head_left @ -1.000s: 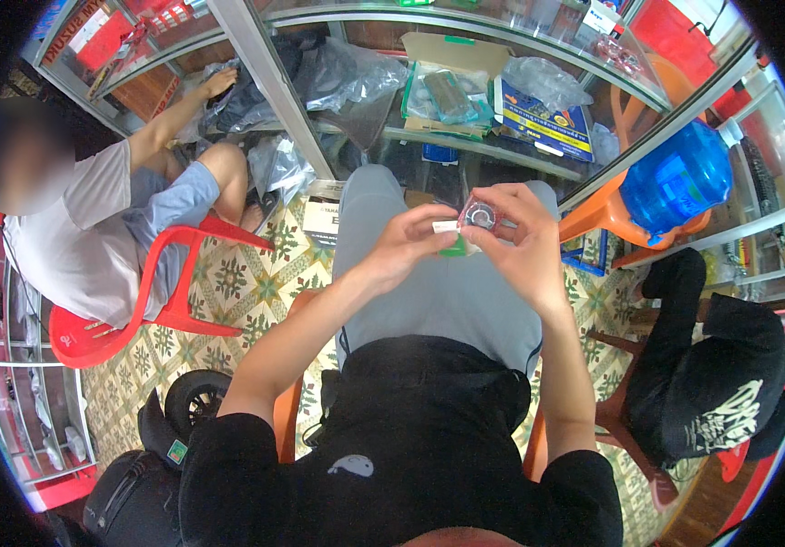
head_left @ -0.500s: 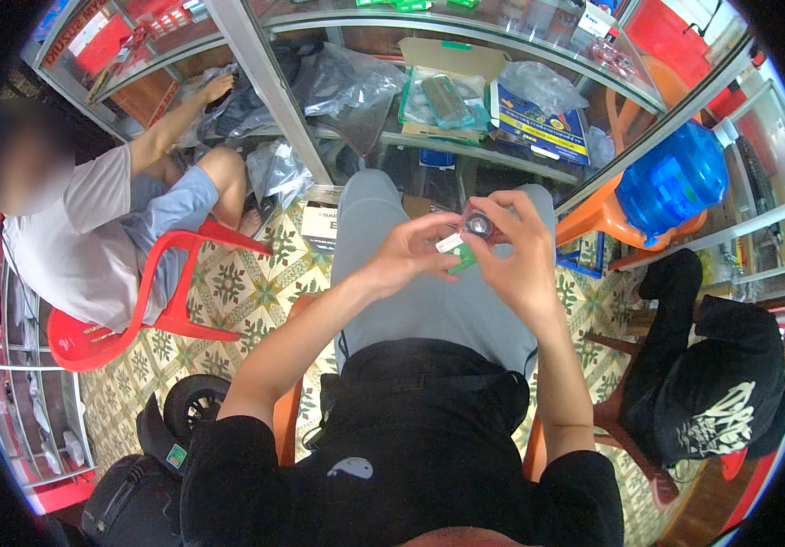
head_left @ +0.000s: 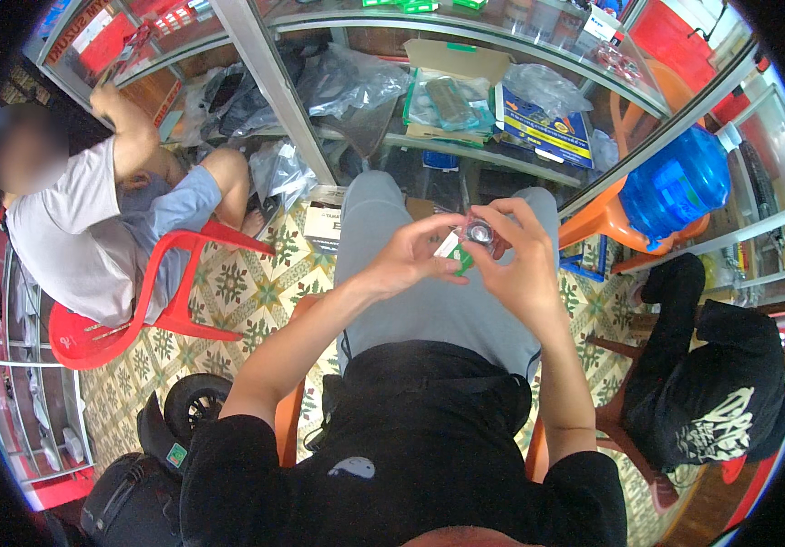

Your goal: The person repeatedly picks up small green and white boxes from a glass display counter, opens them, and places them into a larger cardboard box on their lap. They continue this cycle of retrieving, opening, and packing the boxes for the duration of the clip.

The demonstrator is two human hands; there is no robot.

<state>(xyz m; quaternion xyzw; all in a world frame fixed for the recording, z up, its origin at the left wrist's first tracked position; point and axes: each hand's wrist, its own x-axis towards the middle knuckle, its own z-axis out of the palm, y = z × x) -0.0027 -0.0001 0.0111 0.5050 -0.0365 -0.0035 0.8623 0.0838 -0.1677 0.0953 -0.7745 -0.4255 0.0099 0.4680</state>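
Above my lap, both hands are close together. My left hand [head_left: 410, 256] is closed on a small green-and-white box [head_left: 460, 261], its fingers and thumb along the edges. The fingers of my right hand [head_left: 521, 258] curl around a small round metal part [head_left: 479, 233] with a dark ring and shiny centre. Something reddish and see-through shows around that part, perhaps a plastic wrapper; its kind I cannot make out. The part is right beside the box, and whether the two touch is hidden by the fingers.
Ahead stands a glass display case with an open carton [head_left: 451, 53], a blue-and-yellow box [head_left: 545, 128] and plastic bags. A blue water jug [head_left: 679, 187] rests on an orange chair at right. A person sits left by a red chair [head_left: 160, 301]; another person in black sits right.
The box and the round part have tilted slightly in my hands, and the part's shiny face shows more. The person at left has drawn an arm back from the case.
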